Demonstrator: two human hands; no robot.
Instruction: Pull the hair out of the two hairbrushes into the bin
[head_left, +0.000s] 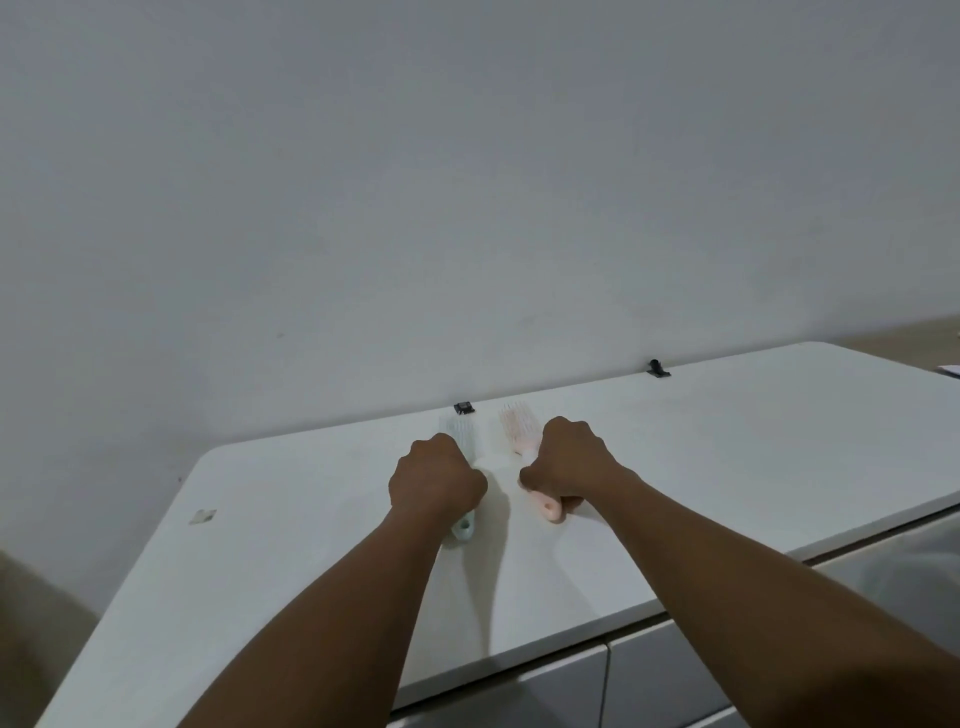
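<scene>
Left hand (436, 480): fist closed on green hairbrush (460, 434) handle.
Right hand (569, 460): closed on pink hairbrush (519, 428) handle.
Brushes: flat on white bench (727, 457), far edge.
Bin: unseen.
Technique: one brush to be lifted first, bristles upward.

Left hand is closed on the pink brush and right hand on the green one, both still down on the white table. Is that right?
Not quite: the colours are swapped. In the head view the left hand is closed on the green brush and the right hand on the pink brush. Both brushes do lie on the white table.
</scene>
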